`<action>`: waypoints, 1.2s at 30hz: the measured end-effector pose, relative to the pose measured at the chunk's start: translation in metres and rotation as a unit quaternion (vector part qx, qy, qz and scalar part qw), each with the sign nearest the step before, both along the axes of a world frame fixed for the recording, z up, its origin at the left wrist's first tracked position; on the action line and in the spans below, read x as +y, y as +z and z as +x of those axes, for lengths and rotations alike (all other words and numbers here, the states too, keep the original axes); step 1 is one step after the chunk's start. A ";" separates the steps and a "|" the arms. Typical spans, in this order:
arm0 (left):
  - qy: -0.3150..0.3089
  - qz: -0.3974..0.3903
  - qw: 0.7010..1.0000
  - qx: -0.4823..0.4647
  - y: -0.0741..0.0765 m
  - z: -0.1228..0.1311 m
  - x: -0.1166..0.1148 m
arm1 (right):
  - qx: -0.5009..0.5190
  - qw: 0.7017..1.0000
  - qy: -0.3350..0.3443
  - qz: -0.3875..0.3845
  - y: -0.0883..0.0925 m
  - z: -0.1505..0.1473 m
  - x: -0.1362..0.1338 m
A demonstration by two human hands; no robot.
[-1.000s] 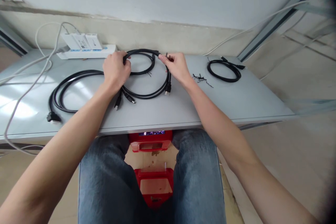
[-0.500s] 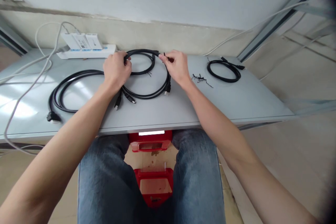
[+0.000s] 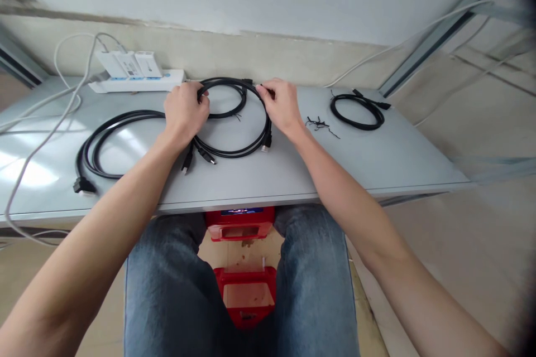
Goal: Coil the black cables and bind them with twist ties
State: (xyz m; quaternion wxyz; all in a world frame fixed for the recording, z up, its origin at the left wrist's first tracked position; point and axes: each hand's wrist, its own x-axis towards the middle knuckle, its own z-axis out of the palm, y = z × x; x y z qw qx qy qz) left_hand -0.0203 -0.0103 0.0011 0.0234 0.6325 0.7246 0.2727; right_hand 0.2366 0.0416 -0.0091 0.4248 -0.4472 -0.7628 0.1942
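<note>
Left hand (image 3: 184, 110): gripping the looped black rubbery cable (image 3: 234, 154), probably steadying its coils.
Right hand (image 3: 281, 101): pinching a small dark piece (image 3: 272, 93) alongside, mostly hidden.

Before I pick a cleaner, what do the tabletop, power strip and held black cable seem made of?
Tabletop: probably painted metal or laminate; smooth grey with glare. Power strip: likely hard plastic; smooth, white. Held black cable: plastic or rubber sheathing, perhaps; slightly shiny, curving smoothly.
</note>
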 end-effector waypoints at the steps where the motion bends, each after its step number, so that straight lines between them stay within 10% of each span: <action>1: -0.002 -0.001 1.000 0.000 0.000 0.000 0.000 | 0.002 1.000 0.002 -0.002 0.000 0.000 0.001; 15: -0.027 -0.027 0.999 0.011 0.002 0.002 -0.001 | 0.014 0.999 0.027 -0.042 0.004 0.001 -0.004; 36: -0.246 0.021 0.967 0.070 -0.015 -0.015 0.016 | -0.060 0.989 0.131 0.015 -0.010 -0.002 0.007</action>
